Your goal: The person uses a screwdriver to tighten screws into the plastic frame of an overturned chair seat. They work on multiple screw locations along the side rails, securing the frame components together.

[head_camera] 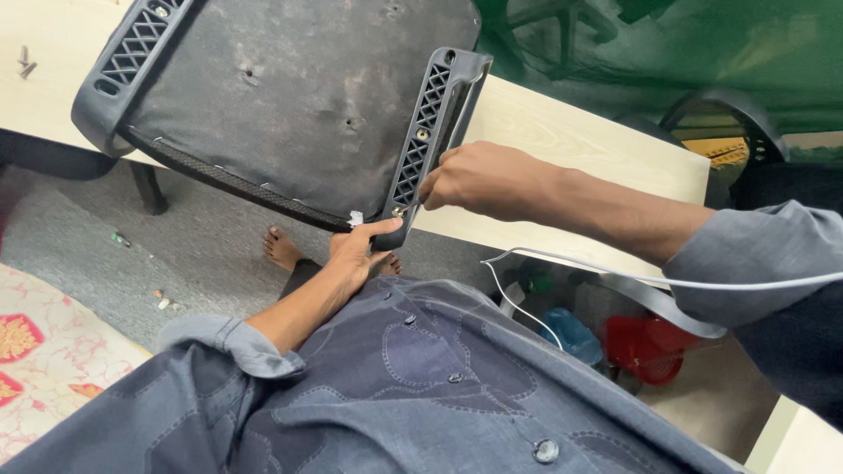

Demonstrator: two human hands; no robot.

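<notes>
We see a chair seat [290, 96] turned underside up, its fabric panel a dusty charcoal mottled with paler grey smudges. The plastic brackets [430, 132] along its edges are slate grey, with a diamond lattice pattern cut into them. The table [571, 140] beneath is pale cream with a faint wood grain. Our shirt [421, 386] is blue-grey with darker rounded patches outlined in stitching, and small grey buttons. The carpet [202, 254] is speckled grey. A mat [53, 351] at lower left is cream with red and gold floral motifs. A white cable [615, 276] crosses the view; below it sits something red [650, 347], perhaps a plastic basket.
</notes>
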